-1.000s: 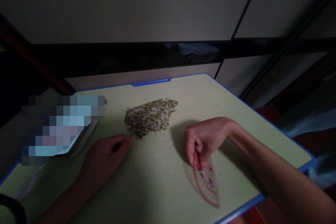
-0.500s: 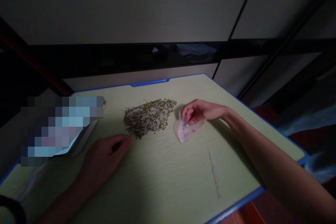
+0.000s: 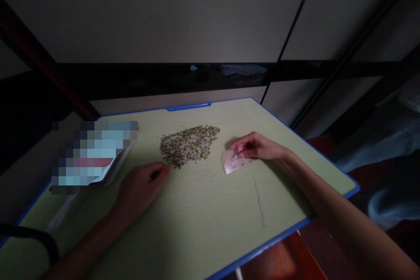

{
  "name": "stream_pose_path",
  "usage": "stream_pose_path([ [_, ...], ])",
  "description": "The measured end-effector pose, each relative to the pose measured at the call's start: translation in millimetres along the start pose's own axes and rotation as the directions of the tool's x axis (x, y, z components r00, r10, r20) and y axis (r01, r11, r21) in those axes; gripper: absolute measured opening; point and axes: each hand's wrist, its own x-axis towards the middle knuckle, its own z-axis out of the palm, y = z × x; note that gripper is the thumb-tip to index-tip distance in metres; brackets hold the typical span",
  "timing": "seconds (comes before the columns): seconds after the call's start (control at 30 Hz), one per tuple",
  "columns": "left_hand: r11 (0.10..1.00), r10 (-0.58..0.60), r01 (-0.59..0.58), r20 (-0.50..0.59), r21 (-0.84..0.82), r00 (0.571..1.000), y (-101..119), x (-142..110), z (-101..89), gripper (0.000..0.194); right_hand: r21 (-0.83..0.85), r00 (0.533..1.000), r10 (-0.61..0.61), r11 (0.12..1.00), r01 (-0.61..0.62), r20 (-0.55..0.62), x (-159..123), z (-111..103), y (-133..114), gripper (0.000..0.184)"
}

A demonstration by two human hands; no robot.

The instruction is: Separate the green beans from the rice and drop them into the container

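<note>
My right hand [image 3: 254, 146] holds a pink translucent plastic protractor [image 3: 233, 162], fingers curled over its upper edge and pinching it, with its curved rim resting on the pale green wood-grain tabletop with a blue rim [image 3: 210, 214], just right of a flat heap of small green and pale grains [image 3: 188, 145]. The protractor is close to the heap but I cannot tell whether it touches any grains. My left hand [image 3: 139, 190] lies palm down on the tabletop, fingers loosely bent and holding nothing, the fingertips [image 3: 163, 169] just at the near edge of the heap. A thin line of stray grains [image 3: 259, 201] runs across the tabletop nearer to me, below the protractor.
</note>
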Motion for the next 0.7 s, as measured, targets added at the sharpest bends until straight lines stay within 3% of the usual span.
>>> stream_pose_path([
  [0.3,1.000,0.017,-0.017,0.006,0.018,1.000,2,-2,-3.1,0.037,-0.053,0.989,-0.036,0.998,0.029,-0.141,-52,31,-3,0.029],
  [0.7,0.999,0.028,-0.027,-0.031,0.030,0.999,4,0,-2.4,0.037,-0.118,0.985,-0.042,0.993,0.023,-0.165,-86,50,-9,0.028],
])
